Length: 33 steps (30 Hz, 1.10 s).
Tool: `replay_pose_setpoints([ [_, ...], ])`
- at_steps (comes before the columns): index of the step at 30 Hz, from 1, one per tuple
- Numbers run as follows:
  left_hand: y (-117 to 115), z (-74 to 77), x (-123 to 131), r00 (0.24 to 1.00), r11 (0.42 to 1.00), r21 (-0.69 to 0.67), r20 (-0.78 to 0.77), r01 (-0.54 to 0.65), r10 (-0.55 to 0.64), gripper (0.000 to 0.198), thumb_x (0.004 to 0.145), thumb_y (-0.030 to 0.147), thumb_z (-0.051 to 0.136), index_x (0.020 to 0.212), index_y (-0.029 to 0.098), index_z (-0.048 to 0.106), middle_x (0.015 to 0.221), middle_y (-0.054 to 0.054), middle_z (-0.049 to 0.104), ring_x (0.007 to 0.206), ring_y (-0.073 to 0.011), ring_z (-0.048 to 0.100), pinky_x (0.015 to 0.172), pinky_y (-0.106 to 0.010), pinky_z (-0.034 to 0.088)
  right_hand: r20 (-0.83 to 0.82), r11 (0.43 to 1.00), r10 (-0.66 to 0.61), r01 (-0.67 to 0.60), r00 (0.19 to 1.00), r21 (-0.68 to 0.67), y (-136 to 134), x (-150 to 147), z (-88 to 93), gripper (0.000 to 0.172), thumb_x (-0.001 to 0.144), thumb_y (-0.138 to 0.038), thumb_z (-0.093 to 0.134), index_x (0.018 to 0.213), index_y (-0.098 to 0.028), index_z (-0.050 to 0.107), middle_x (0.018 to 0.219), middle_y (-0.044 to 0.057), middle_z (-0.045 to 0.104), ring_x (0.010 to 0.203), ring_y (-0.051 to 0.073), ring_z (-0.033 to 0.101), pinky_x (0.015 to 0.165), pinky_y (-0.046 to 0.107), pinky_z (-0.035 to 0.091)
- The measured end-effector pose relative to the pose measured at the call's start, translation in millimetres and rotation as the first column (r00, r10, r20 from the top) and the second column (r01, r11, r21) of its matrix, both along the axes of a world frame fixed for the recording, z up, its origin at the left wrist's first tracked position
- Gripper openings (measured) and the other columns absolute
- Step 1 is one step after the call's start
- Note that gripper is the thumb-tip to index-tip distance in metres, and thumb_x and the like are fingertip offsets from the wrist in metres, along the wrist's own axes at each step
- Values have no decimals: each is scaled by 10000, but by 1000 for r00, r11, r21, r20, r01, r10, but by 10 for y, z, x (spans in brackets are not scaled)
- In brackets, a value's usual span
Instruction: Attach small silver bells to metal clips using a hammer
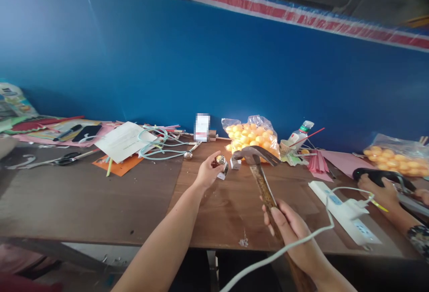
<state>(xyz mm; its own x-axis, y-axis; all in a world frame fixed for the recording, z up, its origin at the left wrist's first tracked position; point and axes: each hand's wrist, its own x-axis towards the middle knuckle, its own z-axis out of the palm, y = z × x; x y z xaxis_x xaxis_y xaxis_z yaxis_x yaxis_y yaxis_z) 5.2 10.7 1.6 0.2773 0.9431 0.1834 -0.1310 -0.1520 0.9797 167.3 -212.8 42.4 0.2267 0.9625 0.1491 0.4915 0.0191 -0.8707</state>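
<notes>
My left hand (208, 172) is closed, its fingertips around a small shiny metallic ball (220, 160) above the brown table. Just under the ball is a small white and dark block (223, 172); whether the two touch I cannot tell. A similar small white block (235, 163) sits close by on the right. My right hand (286, 222) is wrapped round the worn wooden handle of a claw hammer (264, 187). The hammer's head is raised, right of the ball and apart from it. Another shiny ball (188, 155) lies farther left, beside a pale blue cord (157, 142).
A clear bag of orange balls (250, 135) stands at the back. Right of my right hand is a white power strip (345, 211) whose cable crosses over my right forearm. Scissors (67, 158) and paper (125, 141) lie left. Another person's hands (380, 193) work at far right.
</notes>
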Motion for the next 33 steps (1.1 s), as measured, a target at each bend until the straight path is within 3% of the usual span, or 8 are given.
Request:
replay_pose_setpoints([
  [4, -5, 3, 4, 1000, 999, 34, 13, -15, 15, 571, 633, 152, 726, 1192, 212, 627, 720, 18, 618, 637, -99, 530, 622, -212, 441, 33, 999, 41, -41, 999, 2, 68, -222, -18, 309, 938, -448, 386, 1011, -196, 550, 733, 19, 567, 605, 140, 515, 581, 259, 452],
  [9, -14, 5, 40, 999, 999, 10, 46, -30, 30, 550, 604, 97, 716, 1142, 189, 648, 686, 22, 592, 616, -95, 517, 583, -204, 434, 81, 999, 49, -48, 996, -18, 133, -288, -97, 301, 936, -431, 399, 781, -200, 513, 684, 5, 529, 593, 131, 492, 542, 239, 416],
  [16, -3, -34, 42, 999, 994, 105, -32, -36, 39, 495, 663, 158, 697, 1153, 200, 644, 722, 4, 614, 632, -104, 522, 603, -214, 435, 45, 999, 45, -45, 998, -8, 126, -277, -80, 286, 944, -447, 369, 862, -205, 497, 721, 3, 528, 592, 131, 491, 565, 252, 429],
  [21, 16, -72, 63, 999, 999, 33, 23, -33, 32, 519, 631, 118, 702, 1141, 193, 645, 726, 6, 619, 634, -106, 531, 597, -214, 431, 128, 999, 41, -41, 991, 0, 154, -292, -125, 301, 941, -439, 378, 808, -203, 509, 713, 12, 529, 630, 145, 506, 597, 261, 444],
  [26, 35, -87, 57, 998, 997, 46, 20, -65, 64, 521, 632, 137, 716, 1146, 190, 644, 728, 4, 624, 639, -104, 536, 625, -217, 439, 157, 999, 16, -23, 987, 42, 129, -268, -172, 273, 947, -416, 370, 889, -203, 530, 748, 26, 552, 679, 160, 538, 640, 272, 466],
  [30, 43, -73, 45, 997, 998, 18, 44, -63, 62, 529, 634, 144, 717, 1155, 189, 632, 794, -19, 649, 678, -112, 562, 628, -216, 452, 242, 998, -51, 43, 969, 41, 96, -131, -252, 262, 942, -414, 381, 980, -208, 538, 769, 33, 580, 711, 175, 580, 696, 301, 488],
  [33, 29, -17, 36, 993, 999, -49, 117, -23, 28, 519, 617, 147, 730, 1126, 173, 630, 796, -20, 639, 678, -103, 559, 628, -210, 459, 386, 988, -153, 128, 910, 88, 78, 128, -406, 275, 927, -422, 400, 1019, -208, 545, 815, 51, 603, 761, 197, 604, 743, 335, 498],
])
